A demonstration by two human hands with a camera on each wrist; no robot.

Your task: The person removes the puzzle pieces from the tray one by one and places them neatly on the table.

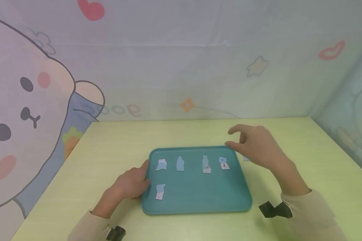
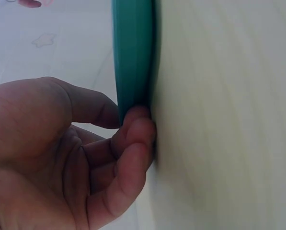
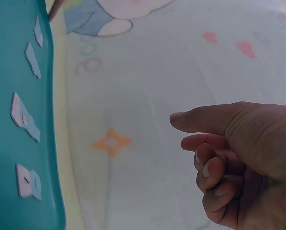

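A teal tray (image 1: 196,195) lies on the pale table (image 1: 307,154) and holds five paper scraps, all well apart. Four make a row along its far side: a blue and white scrap (image 1: 161,165) at left, a plain blue scrap (image 1: 180,164) next, then a long scrap (image 1: 206,164) and, at far right, a scrap with a dark mark (image 1: 224,163). A near-left scrap (image 1: 160,191) lies on its own. Another scrap (image 1: 246,158) is on the table just right of the tray, partly hidden by the right hand (image 1: 257,146).

Any print on the scraps is too small to read. On the cloth (image 1: 169,67) behind, faint letters (image 1: 118,109) include two o's; the whole word is unclear.

The left hand (image 1: 131,183) grips the tray's left edge, thumb at the rim and fingers curled beneath. The right hand is raised near the far-right corner, thumb and forefinger apart, other fingers bent, holding nothing.
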